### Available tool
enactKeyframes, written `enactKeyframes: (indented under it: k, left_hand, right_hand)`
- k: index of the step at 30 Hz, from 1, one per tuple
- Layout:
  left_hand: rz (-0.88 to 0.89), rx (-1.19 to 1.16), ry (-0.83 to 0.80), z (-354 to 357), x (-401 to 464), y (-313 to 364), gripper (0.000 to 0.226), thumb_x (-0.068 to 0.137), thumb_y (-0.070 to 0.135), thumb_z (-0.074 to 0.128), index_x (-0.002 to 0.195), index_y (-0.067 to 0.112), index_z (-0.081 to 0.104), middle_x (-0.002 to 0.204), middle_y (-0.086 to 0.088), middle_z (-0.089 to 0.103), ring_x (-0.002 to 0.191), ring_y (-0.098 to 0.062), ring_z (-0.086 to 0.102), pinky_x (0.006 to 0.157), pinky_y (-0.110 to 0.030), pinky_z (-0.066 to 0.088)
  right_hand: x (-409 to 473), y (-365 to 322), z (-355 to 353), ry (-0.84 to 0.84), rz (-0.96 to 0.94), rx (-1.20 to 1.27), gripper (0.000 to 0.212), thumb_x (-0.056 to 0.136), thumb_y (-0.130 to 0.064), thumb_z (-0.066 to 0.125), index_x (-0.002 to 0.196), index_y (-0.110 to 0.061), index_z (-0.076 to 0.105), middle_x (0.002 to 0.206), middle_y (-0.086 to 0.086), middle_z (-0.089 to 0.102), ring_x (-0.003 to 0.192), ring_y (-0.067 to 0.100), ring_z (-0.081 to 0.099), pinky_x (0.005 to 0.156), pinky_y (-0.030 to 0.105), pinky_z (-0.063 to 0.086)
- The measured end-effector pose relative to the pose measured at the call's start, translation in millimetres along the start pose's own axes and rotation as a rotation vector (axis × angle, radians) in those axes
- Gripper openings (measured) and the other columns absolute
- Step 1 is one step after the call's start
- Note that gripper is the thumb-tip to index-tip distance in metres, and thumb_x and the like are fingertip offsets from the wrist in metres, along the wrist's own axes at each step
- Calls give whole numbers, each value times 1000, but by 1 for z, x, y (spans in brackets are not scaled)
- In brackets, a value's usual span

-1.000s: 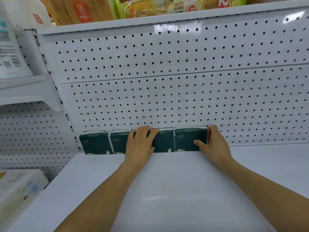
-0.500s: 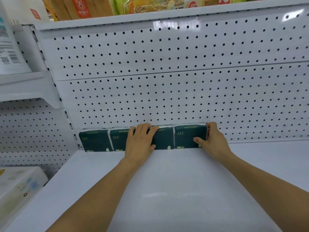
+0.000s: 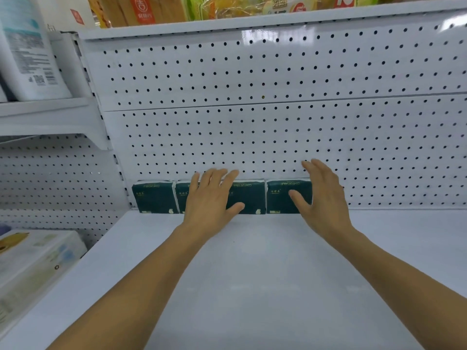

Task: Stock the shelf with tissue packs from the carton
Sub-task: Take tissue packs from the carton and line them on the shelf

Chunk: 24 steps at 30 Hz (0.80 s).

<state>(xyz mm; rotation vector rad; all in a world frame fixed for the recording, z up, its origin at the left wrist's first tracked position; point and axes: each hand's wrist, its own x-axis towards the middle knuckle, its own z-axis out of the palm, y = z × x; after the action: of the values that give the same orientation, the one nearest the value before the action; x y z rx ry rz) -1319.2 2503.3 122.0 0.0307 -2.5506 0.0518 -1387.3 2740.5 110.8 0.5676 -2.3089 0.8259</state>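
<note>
Fingers of left hand (image 3: 211, 198) and right hand (image 3: 322, 195) spread, gripping nothing, before four tissue packs (image 3: 154, 198)

My one camera sits on my head, looking forward and down across the white shelf (image 3: 252, 286) to the pegboard back (image 3: 252, 137) at its far edge, near enough that my forearms fill the near frame.

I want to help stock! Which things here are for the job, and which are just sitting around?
For the job: green tissue packs, shelf, left hand, right hand.

Just around: white bag, snack bags, pale box.
</note>
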Motion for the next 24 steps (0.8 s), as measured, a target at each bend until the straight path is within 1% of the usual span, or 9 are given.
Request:
enactKeyframes:
  k: [2, 4, 6, 8, 10, 12, 16, 20, 24]
  left_hand:
    - [-10, 1, 59, -13, -15, 0, 72, 94, 61, 47, 155, 30, 22, 155, 3, 35, 145, -22, 27, 122, -46, 9]
    - [-29, 9, 117, -28, -32, -3, 71, 93, 61, 48, 154, 29, 27, 150, 2, 44, 140, -22, 37, 120, -47, 15]
    - [-54, 2, 172, -41, -50, -7, 70, 93, 59, 50, 152, 27, 32, 145, 1, 51, 133, -23, 46, 117, -47, 24]
    - [-83, 5, 210, -53, -68, -14, 67, 94, 60, 50, 151, 26, 36, 139, 0, 56, 127, -24, 52, 113, -46, 32]
    - [-113, 18, 213, -62, -85, -21, 68, 94, 61, 45, 150, 25, 36, 134, -1, 60, 122, -24, 55, 110, -46, 35]
    - [-143, 18, 205, -70, -101, -28, 67, 95, 60, 46, 151, 25, 35, 130, -2, 62, 120, -24, 56, 110, -46, 34]
    - [-162, 21, 174, -82, -129, -46, 66, 92, 55, 55, 148, 23, 41, 123, -3, 65, 116, -26, 57, 106, -47, 37]
    - [-186, 27, 116, -92, -155, -72, 59, 94, 54, 56, 142, 22, 49, 123, -3, 65, 115, -28, 59, 104, -46, 40]
    - [-198, 38, 111, -103, -184, -106, 61, 92, 59, 43, 139, 22, 52, 122, -2, 66, 111, -27, 60, 100, -44, 42]
  right_hand:
    - [-5, -21, -4, -3, -138, -6, 62, 93, -33, 62, 148, -21, 35, 154, 3, 34, 139, 22, 32, 113, 41, 26]
    - [-12, -43, -8, -6, -220, 4, 61, 92, -33, 62, 146, -22, 38, 148, 2, 44, 131, 24, 44, 108, 40, 32]
    - [-20, -65, -11, -12, -250, 22, 59, 91, -33, 64, 144, -21, 42, 137, 2, 55, 117, 25, 55, 99, 40, 40]
    - [-31, -83, -13, -27, -265, 28, 59, 91, -35, 64, 144, -21, 43, 129, 2, 61, 106, 26, 61, 90, 40, 45]
    - [-41, -97, -14, -71, -260, 24, 60, 93, -38, 61, 146, -24, 39, 126, 1, 63, 103, 26, 62, 89, 41, 46]
    - [-52, -112, -14, -122, -261, 27, 62, 94, -41, 58, 149, -25, 34, 123, 1, 65, 101, 26, 62, 89, 40, 47]
    - [-72, -143, -8, -194, -301, 3, 63, 94, -41, 56, 150, -25, 33, 125, 0, 63, 103, 25, 60, 84, 38, 47]
    - [-87, -172, 6, -247, -297, -16, 57, 95, -40, 56, 147, -24, 38, 137, -1, 54, 115, 24, 55, 89, 38, 45]
    - [-103, -207, 23, -253, -305, 16, 54, 94, -38, 59, 143, -22, 44, 139, 1, 53, 119, 24, 54, 92, 40, 45]
